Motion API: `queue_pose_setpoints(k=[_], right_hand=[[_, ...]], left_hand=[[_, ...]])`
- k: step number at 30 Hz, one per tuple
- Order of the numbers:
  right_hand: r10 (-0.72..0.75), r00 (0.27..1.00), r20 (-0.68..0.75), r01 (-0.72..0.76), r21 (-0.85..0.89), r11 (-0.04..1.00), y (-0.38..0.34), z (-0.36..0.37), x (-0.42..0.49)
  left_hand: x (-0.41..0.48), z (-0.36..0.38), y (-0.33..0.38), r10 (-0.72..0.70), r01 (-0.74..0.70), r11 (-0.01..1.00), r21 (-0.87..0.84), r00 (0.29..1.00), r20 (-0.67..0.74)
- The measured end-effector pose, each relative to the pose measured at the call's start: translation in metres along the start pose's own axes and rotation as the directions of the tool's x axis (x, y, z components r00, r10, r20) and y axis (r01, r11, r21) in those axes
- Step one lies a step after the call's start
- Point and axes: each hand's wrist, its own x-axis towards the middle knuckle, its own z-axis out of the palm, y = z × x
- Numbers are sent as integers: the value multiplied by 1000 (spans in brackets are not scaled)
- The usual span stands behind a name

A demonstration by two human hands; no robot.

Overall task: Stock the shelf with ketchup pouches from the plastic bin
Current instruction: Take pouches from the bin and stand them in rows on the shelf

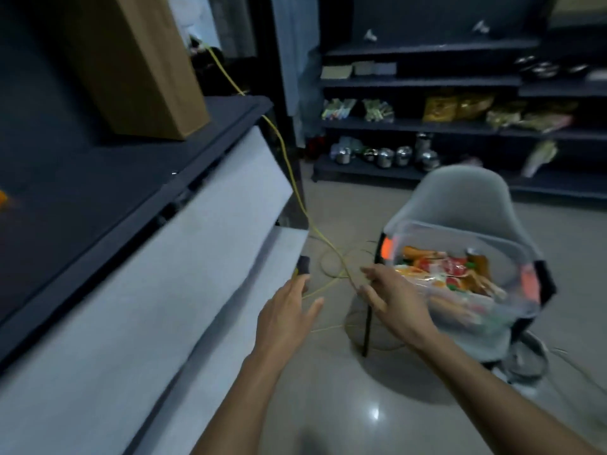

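Ketchup pouches (443, 274), glossy red and orange, lie heaped in the clear plastic bin (460, 233) just right of the right hand (394, 297). The bin sits on a rounded grey chair (460, 192). Both hands are open with fingers spread, holding nothing. Up and left of the left hand (285, 310), the flat dark shelf (98, 178) carries a brown cardboard box (141, 60).

Left hand (289, 310), right hand (392, 295); empty, outstretched
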Motion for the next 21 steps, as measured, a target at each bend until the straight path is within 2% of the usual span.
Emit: queue_pose_setpoints(k=[3,10,14,21], right_hand=[[125,991,38,-123,-49,991,71,-35,0],[411,909,68,-412,11,911,198,-82,4],[542,835,94,-549,73,833,256,-87,30],[697,709,108,-706,88,703,344,-70,96]], left_hand=[[24,57,46,15,-9,999,-51,994,107],[83,155,117,27,32,986,-163,938,346],[141,197,131,24,50,986,-159,901,434],[260,290,138,-2,89,987,-133,837,547]])
